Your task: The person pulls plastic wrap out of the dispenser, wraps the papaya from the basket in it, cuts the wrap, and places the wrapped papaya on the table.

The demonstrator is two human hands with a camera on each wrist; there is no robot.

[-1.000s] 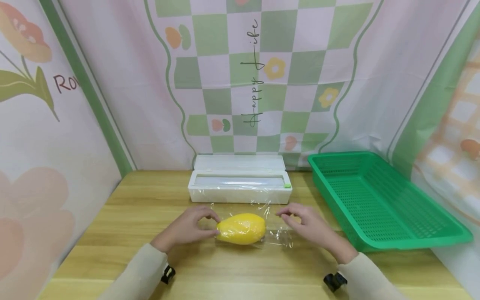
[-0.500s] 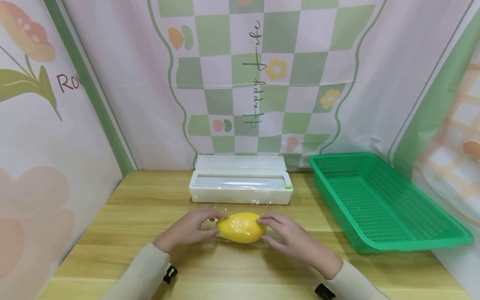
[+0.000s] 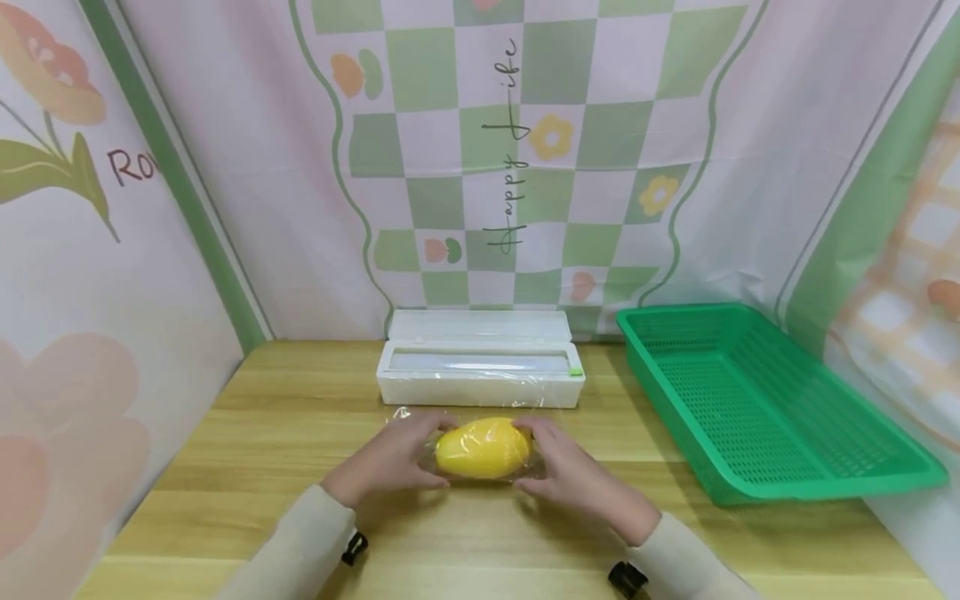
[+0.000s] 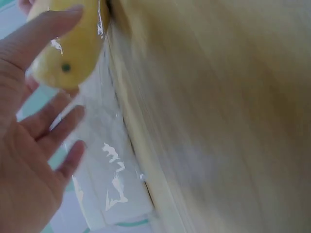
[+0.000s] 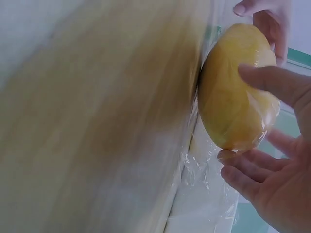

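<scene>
A yellow mango (image 3: 483, 448), wrapped in clear cling film (image 5: 197, 167), is between the two hands at the middle of the table. My left hand (image 3: 393, 457) holds its left end; in the left wrist view the thumb lies over the fruit and a small dark green spot shows on that end. At the other end, my right hand (image 3: 573, 473) holds the mango, thumb on the near side and fingers curved round the far side. Loose, shiny film spreads around the fruit toward the white cling film box (image 3: 480, 392) behind it.
The box stands with its lid (image 3: 480, 325) raised and a film roll (image 3: 480, 362) inside. To the right, a green perforated basket (image 3: 678, 408) sits on the wooden table (image 3: 300, 392). Printed cloth (image 3: 450, 142) hangs behind.
My right hand has come leftward from the loose film at the right onto the mango's right end. My left hand has shifted slightly rightward, and the mango slightly away from me.
</scene>
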